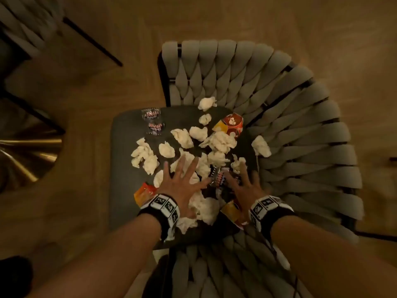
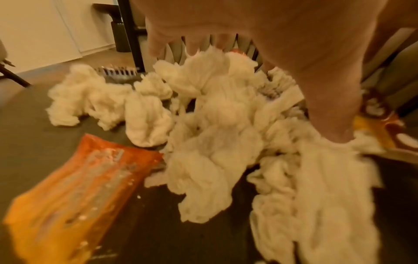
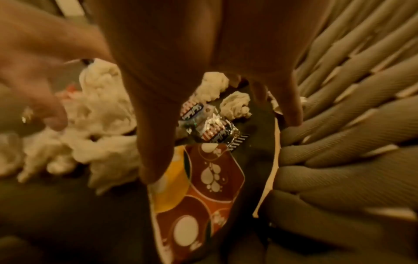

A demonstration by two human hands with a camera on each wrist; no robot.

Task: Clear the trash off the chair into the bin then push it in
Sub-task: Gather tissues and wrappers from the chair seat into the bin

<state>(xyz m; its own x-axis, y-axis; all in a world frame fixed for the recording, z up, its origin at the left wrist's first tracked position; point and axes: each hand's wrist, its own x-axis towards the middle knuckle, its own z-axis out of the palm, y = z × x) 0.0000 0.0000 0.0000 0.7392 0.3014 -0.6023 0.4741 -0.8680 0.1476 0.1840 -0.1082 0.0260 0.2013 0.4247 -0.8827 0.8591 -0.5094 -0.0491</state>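
The chair's dark seat [image 1: 124, 151] is strewn with several crumpled white tissues [image 1: 182, 137], orange snack bags [image 1: 145, 191] and shiny candy wrappers [image 1: 218, 177]. My left hand [image 1: 182, 179] lies spread, fingers straight, over the tissue heap [image 2: 217, 128] near the seat's front. My right hand [image 1: 242, 183] is spread too, just right of the candy wrappers [image 3: 210, 125], with a red-and-yellow patterned bag [image 3: 199, 192] under its wrist. Neither hand grips anything. No bin is in view.
The chair's grey woven backrest [image 1: 279, 104] curves round the far and right sides of the seat. A clear wrapper with red print [image 1: 153, 123] lies at the seat's far left. Another patterned bag [image 1: 232, 124] sits at the back. A second chair [image 1: 25, 24] and a gold base [image 1: 28, 155] stand left.
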